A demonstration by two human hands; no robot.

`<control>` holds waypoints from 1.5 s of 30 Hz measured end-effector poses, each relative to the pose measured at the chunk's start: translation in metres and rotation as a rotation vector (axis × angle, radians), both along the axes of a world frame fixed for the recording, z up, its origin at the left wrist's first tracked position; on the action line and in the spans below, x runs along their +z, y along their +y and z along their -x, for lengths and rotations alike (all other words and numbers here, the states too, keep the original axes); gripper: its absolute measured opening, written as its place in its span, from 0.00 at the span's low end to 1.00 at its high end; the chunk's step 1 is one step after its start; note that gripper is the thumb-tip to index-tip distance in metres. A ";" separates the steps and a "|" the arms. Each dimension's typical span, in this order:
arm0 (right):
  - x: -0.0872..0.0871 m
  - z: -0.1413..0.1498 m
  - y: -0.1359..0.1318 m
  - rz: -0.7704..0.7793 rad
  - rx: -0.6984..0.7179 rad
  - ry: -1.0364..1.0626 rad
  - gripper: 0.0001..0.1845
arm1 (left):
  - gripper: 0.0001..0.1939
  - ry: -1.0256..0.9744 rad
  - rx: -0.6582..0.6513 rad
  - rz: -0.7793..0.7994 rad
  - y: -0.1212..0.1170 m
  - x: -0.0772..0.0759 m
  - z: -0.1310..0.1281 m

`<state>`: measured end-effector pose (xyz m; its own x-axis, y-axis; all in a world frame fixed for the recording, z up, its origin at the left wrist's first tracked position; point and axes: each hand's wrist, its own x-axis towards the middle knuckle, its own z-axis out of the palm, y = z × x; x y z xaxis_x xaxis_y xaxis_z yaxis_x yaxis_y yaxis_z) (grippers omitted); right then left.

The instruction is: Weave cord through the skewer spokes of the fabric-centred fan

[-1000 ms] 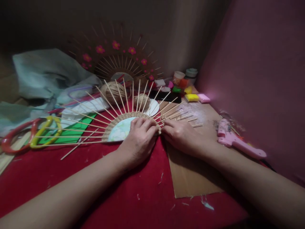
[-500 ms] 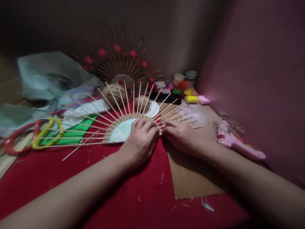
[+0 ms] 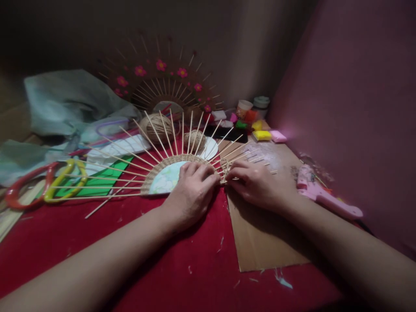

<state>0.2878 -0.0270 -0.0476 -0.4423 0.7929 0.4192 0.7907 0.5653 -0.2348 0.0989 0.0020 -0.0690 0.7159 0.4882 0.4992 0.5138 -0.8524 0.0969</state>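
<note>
A half-round fan frame (image 3: 167, 158) lies on the red cloth, its thin wooden sticks spreading outward from a woven twine band and a pale blue-green centre. My left hand (image 3: 196, 188) presses on its right part, fingers closed on the woven edge. Just right of it, my right hand (image 3: 251, 182) pinches twine (image 3: 225, 167) by the rightmost sticks, with thumb and forefinger together. Small loops of twine show between the hands. My fingers hide the band's right end.
Behind stand a flowered fan (image 3: 160, 65) and twine balls (image 3: 156, 128). Cardboard (image 3: 269, 247) lies under my right hand; a pink glue gun (image 3: 325, 199) is beyond it. Scissors with red and yellow handles (image 3: 48, 186), green sheet (image 3: 104, 182) and plastic bag (image 3: 74, 99) lie left.
My right hand has moved slightly right, away from my left hand, and its fingers have lifted a little. The left hand and the fan frame stay nearly still.
</note>
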 end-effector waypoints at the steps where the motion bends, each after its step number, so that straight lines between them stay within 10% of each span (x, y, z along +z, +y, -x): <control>1: -0.001 0.001 -0.001 0.003 0.011 -0.010 0.08 | 0.10 -0.003 0.006 -0.004 0.000 0.000 0.000; 19: -0.012 0.006 0.004 -0.045 0.064 -0.066 0.10 | 0.11 -0.002 0.024 0.020 -0.004 0.000 0.001; 26: -0.011 -0.005 0.010 -0.131 -0.010 0.015 0.07 | 0.13 -0.088 0.085 -0.031 -0.003 0.028 0.015; 30: -0.014 -0.007 0.013 -0.087 -0.016 -0.007 0.12 | 0.08 -0.217 0.277 -0.132 0.014 0.058 0.058; 34: -0.017 -0.009 0.015 -0.063 -0.025 0.004 0.15 | 0.08 -0.114 0.742 -0.060 0.036 0.073 0.141; 39: -0.013 -0.010 0.017 -0.064 -0.038 0.007 0.16 | 0.15 0.260 1.151 0.371 0.051 0.059 0.223; 45: -0.008 -0.010 0.018 0.029 -0.119 0.025 0.15 | 0.26 0.241 1.257 0.215 0.063 0.031 0.231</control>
<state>0.2981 -0.0087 -0.0553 -0.3342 0.8508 0.4055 0.8453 0.4608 -0.2703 -0.1318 0.0652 -0.0380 -0.2284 0.9407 0.2508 0.9690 0.2447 -0.0354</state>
